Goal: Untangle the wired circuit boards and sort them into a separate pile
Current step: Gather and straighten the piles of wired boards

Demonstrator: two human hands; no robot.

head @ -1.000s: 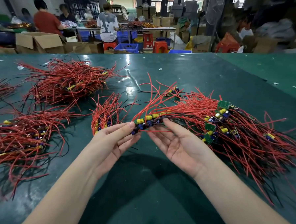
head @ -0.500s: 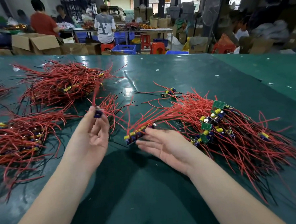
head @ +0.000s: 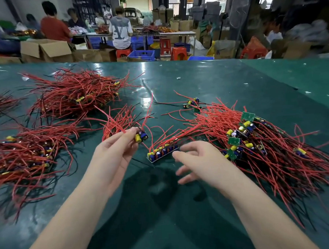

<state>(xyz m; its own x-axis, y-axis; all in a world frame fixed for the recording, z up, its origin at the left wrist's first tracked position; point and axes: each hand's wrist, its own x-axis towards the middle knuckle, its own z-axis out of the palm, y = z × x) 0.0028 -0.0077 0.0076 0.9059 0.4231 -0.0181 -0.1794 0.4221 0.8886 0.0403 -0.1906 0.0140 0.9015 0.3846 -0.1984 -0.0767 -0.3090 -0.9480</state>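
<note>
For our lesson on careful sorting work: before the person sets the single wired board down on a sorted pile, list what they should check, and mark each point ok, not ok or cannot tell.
1. Left hand pinches the single small circuit board with a yellow part and red wires: ok.
2. Its red wires are free of the small red-wired bundle behind it: cannot tell.
3. Right hand holds nothing, free to help: ok.
4. The row of joined boards lies flat on the green table: ok.
5. The big tangled pile on the right is fully sorted: not ok.
</note>
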